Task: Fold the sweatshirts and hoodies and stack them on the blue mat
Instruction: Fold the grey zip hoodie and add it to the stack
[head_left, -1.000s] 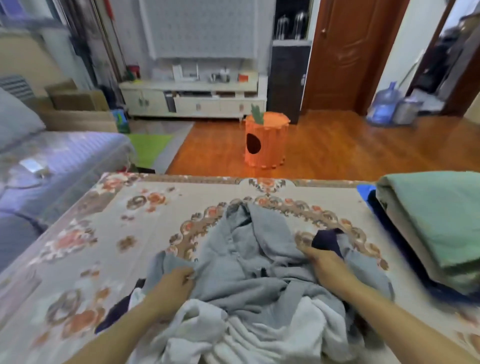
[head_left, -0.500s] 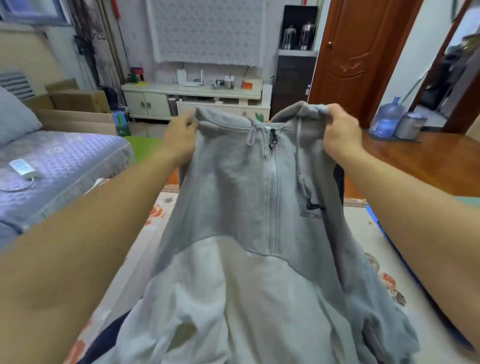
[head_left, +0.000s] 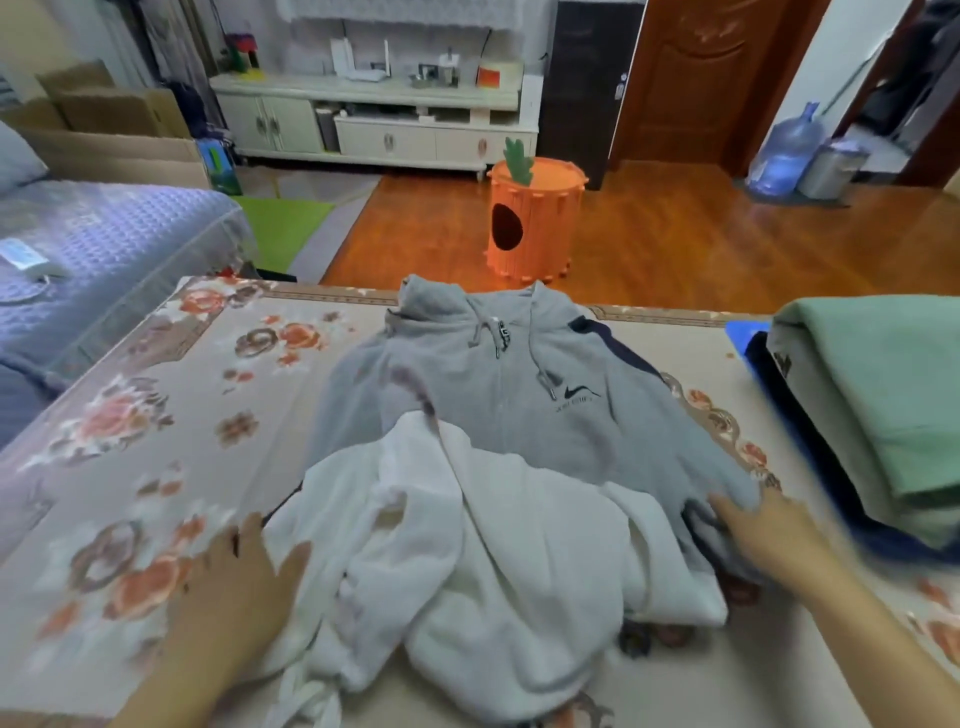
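A grey-and-white zip hoodie (head_left: 498, 415) lies front up on the floral-covered table (head_left: 156, 426), hood toward the far edge, its white lower half bunched near me. My left hand (head_left: 244, 577) rests with spread fingers at the white hem's left side. My right hand (head_left: 763, 525) touches the grey sleeve at the right; it is blurred. At the far right a folded green garment (head_left: 883, 384) tops a dark one (head_left: 810, 441) on the blue mat (head_left: 743, 332).
A bed with a purple cover (head_left: 93, 249) stands to the left. Beyond the table on the wooden floor is an orange carrot-shaped stool (head_left: 535, 218). A white cabinet (head_left: 374, 119), a door and a water jug (head_left: 784, 150) lie farther back.
Half a second ago both hands held the hoodie up by its shoulders. Now it lies spread on the table and both hands have dropped to its lower sides.
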